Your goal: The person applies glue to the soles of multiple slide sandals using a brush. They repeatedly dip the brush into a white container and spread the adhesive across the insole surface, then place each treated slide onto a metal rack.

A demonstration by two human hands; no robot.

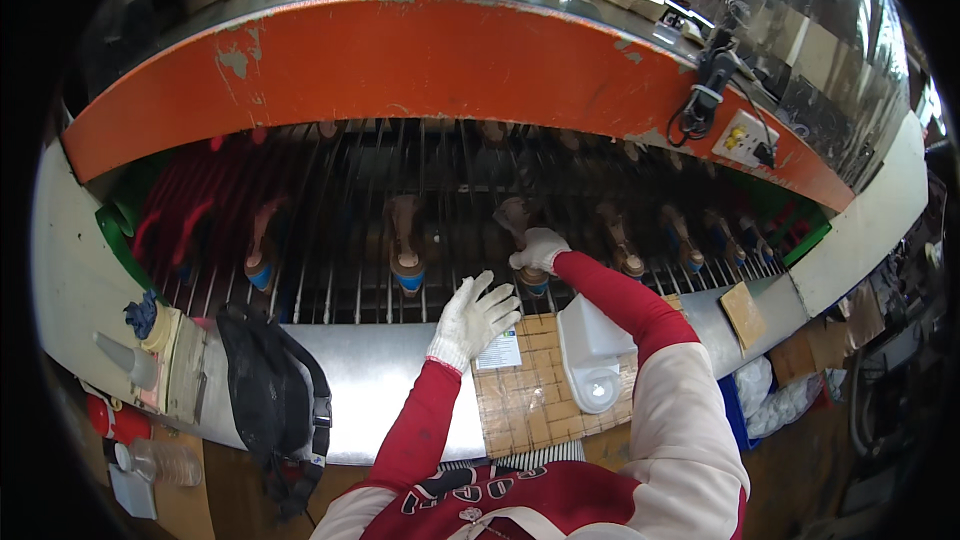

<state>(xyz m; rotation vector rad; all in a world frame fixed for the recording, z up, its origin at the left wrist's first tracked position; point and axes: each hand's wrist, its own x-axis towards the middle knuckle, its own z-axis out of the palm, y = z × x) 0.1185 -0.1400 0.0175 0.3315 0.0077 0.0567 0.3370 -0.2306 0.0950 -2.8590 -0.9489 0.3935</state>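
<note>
My right hand [541, 251], in a white knit glove, reaches into the machine with its fingers closed around the middle of a shoe [514, 212]. That shoe lies lengthwise on the metal rods [357, 285] of the conveyor. My left hand [472, 323], gloved as well, is spread with nothing in it, above the near edge of the rods. Left of the held shoe lies another shoe [406, 240] with a blue band at its near end. One more shoe [262, 245] lies further left, and several others, such as this shoe [622, 240], lie to the right.
An orange panel [400, 65] spans the machine above the opening; red light glows inside at left. On the front ledge [375, 390] are a black waist bag [265, 380], a cardboard sheet [525, 400] and a white plastic container [597, 340]. A blue bin [737, 410] stands right.
</note>
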